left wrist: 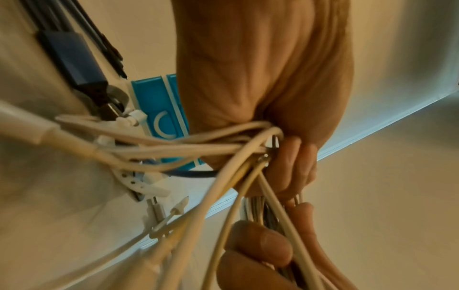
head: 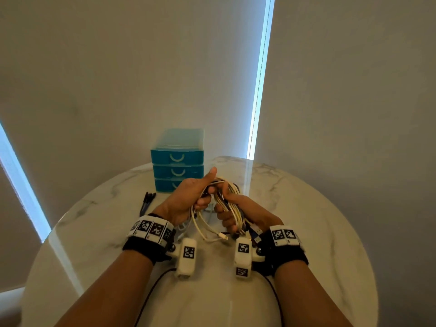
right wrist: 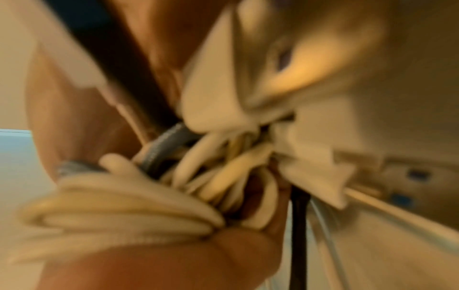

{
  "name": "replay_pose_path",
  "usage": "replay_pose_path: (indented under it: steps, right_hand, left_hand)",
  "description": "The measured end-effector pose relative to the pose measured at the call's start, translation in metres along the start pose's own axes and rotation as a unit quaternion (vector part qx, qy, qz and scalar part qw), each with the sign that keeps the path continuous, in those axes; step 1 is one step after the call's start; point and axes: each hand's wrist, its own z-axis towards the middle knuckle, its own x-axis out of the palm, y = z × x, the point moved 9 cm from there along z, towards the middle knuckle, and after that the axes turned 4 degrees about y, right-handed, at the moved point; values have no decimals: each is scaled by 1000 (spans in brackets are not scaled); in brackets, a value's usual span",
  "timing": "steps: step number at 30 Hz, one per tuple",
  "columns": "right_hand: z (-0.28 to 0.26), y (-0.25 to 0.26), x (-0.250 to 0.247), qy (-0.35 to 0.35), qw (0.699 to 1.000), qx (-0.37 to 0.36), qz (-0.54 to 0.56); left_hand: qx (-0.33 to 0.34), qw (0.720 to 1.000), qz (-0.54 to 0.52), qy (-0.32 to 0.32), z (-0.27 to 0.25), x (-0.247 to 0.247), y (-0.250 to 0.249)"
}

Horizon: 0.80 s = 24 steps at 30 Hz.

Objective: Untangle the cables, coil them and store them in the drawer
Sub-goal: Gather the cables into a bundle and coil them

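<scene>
A round white marble table (head: 306, 208) stands before pale roller blinds (head: 118, 79) with thin strips of daylight at their edges. At its far side sits a small teal drawer unit (head: 177, 159) with three drawers, all pushed in, each with a curved white handle. Just left of the drawer unit a few dark pens (head: 146, 202) lie side by side on the marble.

In front of the drawer unit, nearer to me, I hold a tangled bundle of cables (head: 224, 208) up over the table with both hands. Most strands are cream or white, with a blue and a grey one mixed in. My left hand (head: 188, 197) is curled round the upper part of the bundle, its thumb sticking up toward the drawer unit. My right hand (head: 238, 213) is closed round the loops on the other side, fingers wrapped over several cream strands; its wrist view is blurred but shows the cords bunched in the grip. A white connector end (head: 223, 236) hangs from the bundle toward me, between my wrists. More loose plugs dangle below my left hand (left wrist: 261, 78) in its wrist view.
</scene>
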Motion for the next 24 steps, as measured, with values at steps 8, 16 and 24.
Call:
replay_pose_path:
  steps: [8,16,24]
  right_hand:
    - [-1,4,-9,-86,995,-40,24]
    - [-3,18,-20,-190,975,-116,-22]
    - [-22,31,-1,-192,952,-130,-200]
  left_hand:
    - [6,993,92,-71,-2,-4,-6]
    - [-23,975,207,-78,2,1,3]
    - [29,951,296,-88,3,4,-11]
